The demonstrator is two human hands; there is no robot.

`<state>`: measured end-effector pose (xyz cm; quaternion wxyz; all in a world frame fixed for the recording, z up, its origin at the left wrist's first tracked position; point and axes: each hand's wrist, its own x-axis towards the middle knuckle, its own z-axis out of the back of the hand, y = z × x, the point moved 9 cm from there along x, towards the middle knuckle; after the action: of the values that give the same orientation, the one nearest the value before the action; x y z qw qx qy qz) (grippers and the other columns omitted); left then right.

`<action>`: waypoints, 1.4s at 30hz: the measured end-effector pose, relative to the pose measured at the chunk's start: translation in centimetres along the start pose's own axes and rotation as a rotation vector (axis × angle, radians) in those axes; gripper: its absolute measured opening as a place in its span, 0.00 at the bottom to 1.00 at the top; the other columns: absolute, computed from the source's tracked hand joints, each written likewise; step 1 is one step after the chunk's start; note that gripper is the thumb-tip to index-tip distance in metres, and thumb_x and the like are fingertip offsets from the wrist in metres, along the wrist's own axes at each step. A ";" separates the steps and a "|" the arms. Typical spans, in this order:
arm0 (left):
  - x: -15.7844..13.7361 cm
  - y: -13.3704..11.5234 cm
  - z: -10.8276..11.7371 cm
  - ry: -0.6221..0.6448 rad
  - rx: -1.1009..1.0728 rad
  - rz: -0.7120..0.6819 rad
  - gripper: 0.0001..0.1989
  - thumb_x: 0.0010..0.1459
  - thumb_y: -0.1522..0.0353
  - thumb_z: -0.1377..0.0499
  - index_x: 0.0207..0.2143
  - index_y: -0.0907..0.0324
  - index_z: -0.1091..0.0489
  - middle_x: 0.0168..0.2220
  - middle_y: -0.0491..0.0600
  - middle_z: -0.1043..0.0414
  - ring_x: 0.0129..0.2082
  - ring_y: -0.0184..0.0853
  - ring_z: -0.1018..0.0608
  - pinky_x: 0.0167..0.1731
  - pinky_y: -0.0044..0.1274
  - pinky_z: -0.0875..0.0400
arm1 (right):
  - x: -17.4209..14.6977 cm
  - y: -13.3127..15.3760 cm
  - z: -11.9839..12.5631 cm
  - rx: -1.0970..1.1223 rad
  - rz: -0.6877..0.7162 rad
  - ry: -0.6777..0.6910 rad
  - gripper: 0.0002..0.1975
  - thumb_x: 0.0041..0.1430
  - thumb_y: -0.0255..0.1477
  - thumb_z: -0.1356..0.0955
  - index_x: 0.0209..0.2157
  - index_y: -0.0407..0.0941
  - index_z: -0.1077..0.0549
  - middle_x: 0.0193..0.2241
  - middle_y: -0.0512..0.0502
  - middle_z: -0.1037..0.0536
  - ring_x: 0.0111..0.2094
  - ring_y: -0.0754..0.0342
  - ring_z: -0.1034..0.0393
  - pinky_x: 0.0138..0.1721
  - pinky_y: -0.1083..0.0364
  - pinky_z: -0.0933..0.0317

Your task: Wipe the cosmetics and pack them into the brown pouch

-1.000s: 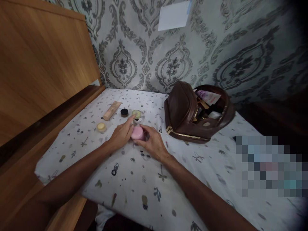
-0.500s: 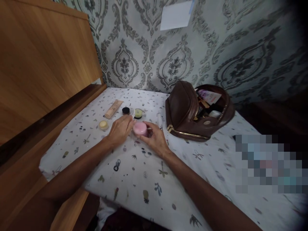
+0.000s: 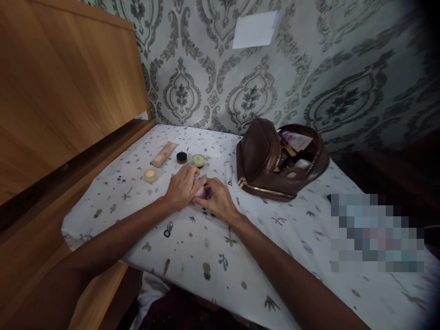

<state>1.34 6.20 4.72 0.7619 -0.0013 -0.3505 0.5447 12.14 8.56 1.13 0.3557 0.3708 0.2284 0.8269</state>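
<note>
A small round pink jar (image 3: 200, 192) is between my hands, low over the patterned cloth, mostly covered by fingers. My right hand (image 3: 220, 200) grips its right side with thumb and fingers. From the left, my left hand (image 3: 183, 186) closes over the jar's top, with its fingers curled on it. Just beyond my hands lie a small black-lidded jar (image 3: 181, 157) and a round container with a yellow-green top (image 3: 198, 160). A little pot with a pale yellow top (image 3: 150, 175) sits left of my left hand, and a beige tube (image 3: 165, 154) lies behind that.
An open brown leather bag (image 3: 264, 160) stands on the right, packed with cosmetics. Wooden furniture (image 3: 72, 82) borders the left side. Patterned wallpaper rises behind the cloth-covered surface (image 3: 192, 256). At the far right is a blurred-out object (image 3: 378, 233).
My left hand has moved from beside the pink jar onto its top, hiding most of it. My right hand keeps its hold. The view has shifted slightly.
</note>
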 end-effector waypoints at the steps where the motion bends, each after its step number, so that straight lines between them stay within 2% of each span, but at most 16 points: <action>1: -0.1 -0.6 -0.2 0.009 -0.005 -0.037 0.13 0.69 0.59 0.55 0.41 0.57 0.38 0.41 0.53 0.30 0.44 0.42 0.28 0.45 0.34 0.31 | 0.0 -0.1 0.1 0.007 -0.022 -0.010 0.21 0.49 0.34 0.26 0.47 0.45 0.24 0.40 0.42 0.20 0.42 0.44 0.28 0.45 0.46 0.33; 6: -0.9 -3.9 -0.6 0.118 -0.159 -0.283 0.11 0.68 0.67 0.56 0.47 0.58 0.37 0.47 0.58 0.31 0.51 0.43 0.30 0.54 0.38 0.34 | 0.2 -1.3 0.4 0.070 -0.176 -0.028 0.15 0.47 0.30 0.29 0.40 0.44 0.23 0.31 0.48 0.23 0.32 0.50 0.30 0.37 0.52 0.35; 9: -0.7 -4.1 -0.3 0.153 -0.229 -0.322 0.14 0.68 0.70 0.57 0.51 0.58 0.37 0.49 0.58 0.30 0.53 0.42 0.30 0.56 0.37 0.35 | 0.3 -2.1 0.5 0.127 -0.251 -0.035 0.15 0.46 0.32 0.28 0.39 0.43 0.24 0.28 0.50 0.24 0.30 0.51 0.31 0.33 0.53 0.36; 14: 0.3 -1.2 -0.6 0.171 -0.226 -0.228 0.15 0.69 0.66 0.54 0.52 0.58 0.33 0.48 0.56 0.26 0.50 0.42 0.27 0.54 0.36 0.33 | 0.3 -2.8 0.2 0.281 -0.266 -0.028 0.21 0.47 0.35 0.26 0.45 0.44 0.24 0.36 0.47 0.20 0.36 0.51 0.28 0.39 0.52 0.34; 18: 1.0 2.2 -0.6 0.108 -0.240 -0.042 0.17 0.69 0.62 0.54 0.49 0.59 0.30 0.46 0.55 0.25 0.47 0.41 0.25 0.51 0.34 0.31 | 0.2 -3.5 0.0 0.353 -0.293 -0.034 0.26 0.46 0.35 0.23 0.48 0.44 0.25 0.40 0.44 0.19 0.40 0.49 0.25 0.43 0.49 0.32; 21: 1.1 3.8 -1.2 0.125 -0.351 0.101 0.18 0.70 0.61 0.54 0.50 0.60 0.30 0.46 0.53 0.23 0.46 0.39 0.23 0.50 0.32 0.30 | 0.4 -3.6 -0.2 0.547 -0.283 -0.050 0.26 0.46 0.35 0.23 0.48 0.45 0.26 0.44 0.43 0.19 0.45 0.48 0.24 0.48 0.48 0.31; 24: 0.8 4.2 -1.5 0.092 -0.432 0.168 0.20 0.70 0.60 0.54 0.52 0.61 0.30 0.47 0.54 0.23 0.48 0.40 0.23 0.52 0.32 0.30 | 0.5 -3.9 -0.2 0.747 -0.299 -0.096 0.28 0.43 0.39 0.21 0.46 0.46 0.27 0.47 0.43 0.19 0.49 0.47 0.24 0.52 0.47 0.32; 27: 0.5 3.4 -1.2 0.008 -0.396 0.114 0.22 0.71 0.59 0.54 0.57 0.61 0.32 0.52 0.56 0.27 0.53 0.41 0.26 0.55 0.34 0.31 | 0.5 -4.3 -0.1 0.816 -0.328 -0.149 0.29 0.40 0.41 0.20 0.43 0.47 0.27 0.46 0.44 0.19 0.48 0.47 0.24 0.53 0.47 0.32; 32: -0.5 0.2 -0.6 -0.059 -0.280 -0.160 0.24 0.72 0.63 0.55 0.67 0.57 0.42 0.56 0.57 0.36 0.56 0.40 0.30 0.58 0.35 0.33 | 0.4 -5.2 0.3 0.825 -0.360 -0.224 0.28 0.39 0.41 0.20 0.41 0.47 0.27 0.42 0.45 0.18 0.44 0.49 0.24 0.49 0.48 0.30; 34: -1.0 -1.0 -0.5 -0.061 -0.235 -0.260 0.24 0.72 0.65 0.55 0.68 0.54 0.45 0.57 0.58 0.37 0.57 0.41 0.31 0.57 0.36 0.33 | 0.4 -5.6 0.4 0.831 -0.380 -0.239 0.30 0.38 0.41 0.19 0.42 0.47 0.27 0.41 0.46 0.18 0.43 0.48 0.24 0.48 0.48 0.30; 36: -1.2 -1.7 -0.4 -0.069 -0.205 -0.326 0.23 0.71 0.67 0.53 0.67 0.52 0.42 0.56 0.57 0.36 0.57 0.42 0.31 0.56 0.36 0.32 | 0.4 -5.8 0.4 0.843 -0.392 -0.245 0.30 0.36 0.41 0.19 0.42 0.47 0.26 0.41 0.45 0.18 0.43 0.48 0.24 0.48 0.47 0.30; 39: -0.8 -1.3 0.2 -0.108 -0.216 -0.310 0.21 0.71 0.66 0.52 0.63 0.53 0.36 0.53 0.56 0.32 0.54 0.41 0.29 0.55 0.36 0.31 | 0.4 -5.6 0.3 0.872 -0.395 -0.217 0.29 0.36 0.40 0.19 0.42 0.48 0.25 0.40 0.46 0.18 0.42 0.48 0.24 0.49 0.47 0.30; 42: 0.1 0.3 0.6 -0.117 -0.284 -0.188 0.21 0.72 0.63 0.53 0.61 0.57 0.33 0.50 0.56 0.29 0.51 0.40 0.26 0.54 0.35 0.30 | 0.4 -4.8 0.1 0.957 -0.375 -0.168 0.28 0.36 0.37 0.18 0.42 0.48 0.23 0.41 0.48 0.18 0.44 0.49 0.25 0.52 0.47 0.32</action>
<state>0.79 6.14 5.13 0.7797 -0.0443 -0.4663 0.4155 14.02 11.99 -1.69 0.3057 0.5095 0.6141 0.5194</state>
